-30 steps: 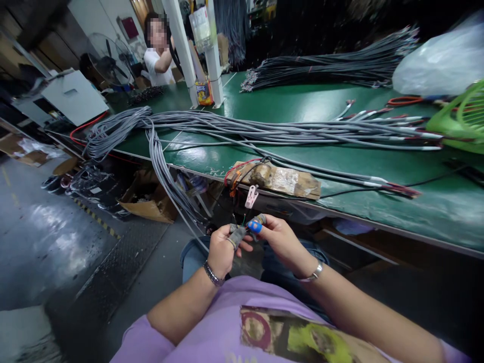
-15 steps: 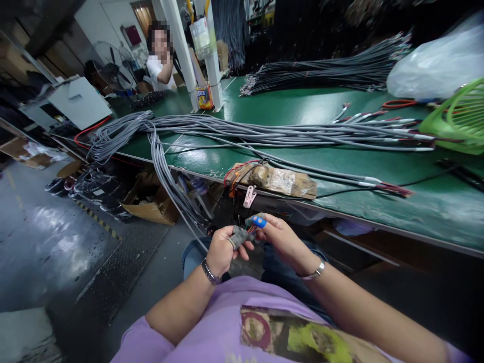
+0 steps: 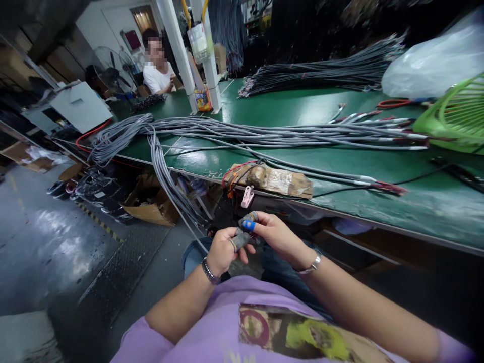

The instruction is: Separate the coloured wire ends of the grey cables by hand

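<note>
My left hand, with a grey finger cot on its thumb, is closed on the end of a grey cable. That cable runs up to the hand from the bundle draped over the bench edge. Touching the left fingertips, my right hand pinches the cable's thin coloured wires, which are now almost wholly hidden by the fingers. Blue tape wraps the right thumb, and a grey cot covers the index finger. Both hands are above my lap, just in front of the bench. A pink clip hangs at the edge beyond them.
Long grey cables lie along the green bench. A taped wooden block sits at its edge. Black cables, a plastic bag and a green basket are farther back. A co-worker sits across the bench.
My right hand has moved slightly left against the left fingertips, covering the coloured wires that showed between them. The co-worker's raised hand has come down from the face.
</note>
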Tool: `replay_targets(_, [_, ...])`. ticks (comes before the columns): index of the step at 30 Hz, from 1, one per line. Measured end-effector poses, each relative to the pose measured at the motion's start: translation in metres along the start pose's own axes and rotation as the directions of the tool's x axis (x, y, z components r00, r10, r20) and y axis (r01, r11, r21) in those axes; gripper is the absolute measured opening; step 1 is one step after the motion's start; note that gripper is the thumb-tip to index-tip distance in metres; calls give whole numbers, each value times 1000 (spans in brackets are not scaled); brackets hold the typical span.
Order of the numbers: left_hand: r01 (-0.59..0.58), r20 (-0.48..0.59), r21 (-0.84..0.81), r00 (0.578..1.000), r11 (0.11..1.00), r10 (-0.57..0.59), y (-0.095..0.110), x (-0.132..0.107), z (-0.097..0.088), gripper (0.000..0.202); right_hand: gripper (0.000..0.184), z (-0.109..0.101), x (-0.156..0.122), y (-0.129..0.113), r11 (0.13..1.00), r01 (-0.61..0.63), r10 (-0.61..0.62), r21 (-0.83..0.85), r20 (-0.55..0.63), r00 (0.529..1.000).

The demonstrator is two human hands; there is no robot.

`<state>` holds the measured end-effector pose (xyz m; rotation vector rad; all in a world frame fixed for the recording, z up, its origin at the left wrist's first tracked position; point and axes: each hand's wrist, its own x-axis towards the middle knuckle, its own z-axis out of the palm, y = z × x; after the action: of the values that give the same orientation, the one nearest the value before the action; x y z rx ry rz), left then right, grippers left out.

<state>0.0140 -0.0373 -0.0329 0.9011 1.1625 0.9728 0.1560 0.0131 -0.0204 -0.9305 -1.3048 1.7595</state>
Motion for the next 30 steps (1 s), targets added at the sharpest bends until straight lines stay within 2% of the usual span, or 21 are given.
replay_targets(6, [-2, -46, 12, 999, 1000, 3, -1, -1, 1, 31, 33, 0, -1, 6, 1000, -3, 3, -2, -83, 997])
replay_targets(10, [-8, -48, -17, 999, 1000, 7, -1, -1, 1, 30, 33, 0, -1, 11, 996, -42, 50, 75, -107, 993])
replay_targets(15, [14, -3, -93, 1000, 996, -15, -1, -3, -1, 32, 34, 1, -2, 12, 949, -153, 164, 277, -16, 986])
replay_targets(19, [50, 50, -60, 998, 997, -47, -1, -3, -2, 29, 33, 2, -3, 10, 928, -196, 191, 318, 46, 980])
replay_targets(25, [-42, -124, -76, 992, 996, 32, 0, -3, 3, 26, 33, 4, -3, 13, 955, -111, 138, 274, -80, 987])
replay_targets(28, [-61, -139, -75, 989, 995, 51, 1, -4, 5, 26, 33, 4, -3, 13, 970, -86, 109, 226, -92, 990])
replay_targets(30, [-63, -137, -73, 989, 995, 53, 2, -5, 5, 27, 35, 2, -1, 13, 964, -88, 116, 250, -98, 988])
